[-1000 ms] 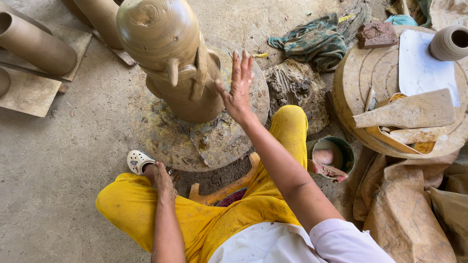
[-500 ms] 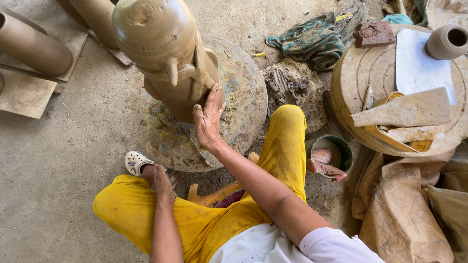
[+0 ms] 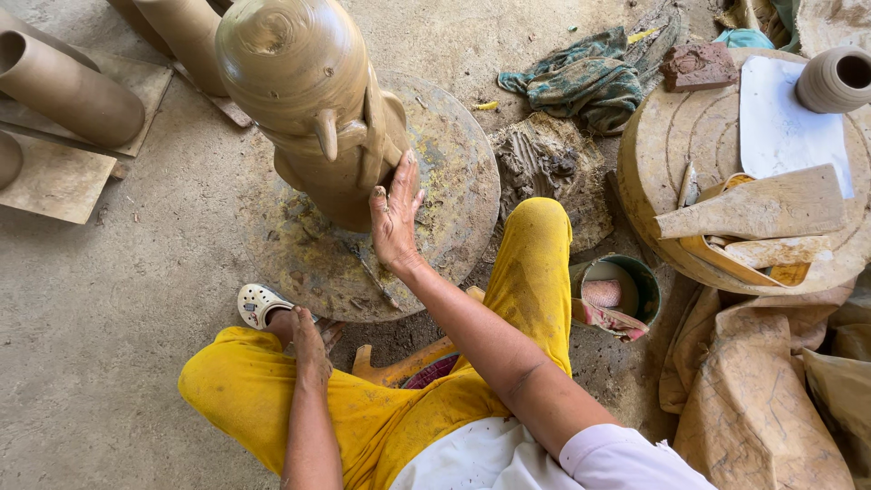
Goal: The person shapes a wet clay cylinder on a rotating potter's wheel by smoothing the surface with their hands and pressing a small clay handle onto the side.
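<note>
While right hand (image 3: 395, 218) lies flat, fingers together, on clay figure (image 3: 313, 100), round slab (image 3: 445, 218) beneath, bucket (image 3: 621, 290) near, left hand (image 3: 308, 340) open.

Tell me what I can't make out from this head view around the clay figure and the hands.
- Clay figure: its far side and base are hidden by its own bulk in the head view.
- Right hand: whether the palm presses the figure is unclear; only its back shows.
- Left hand: its fingertips are hidden past the knee.
- Small pot: cut off by the right edge.
- Bucket: contents unclear.
</note>
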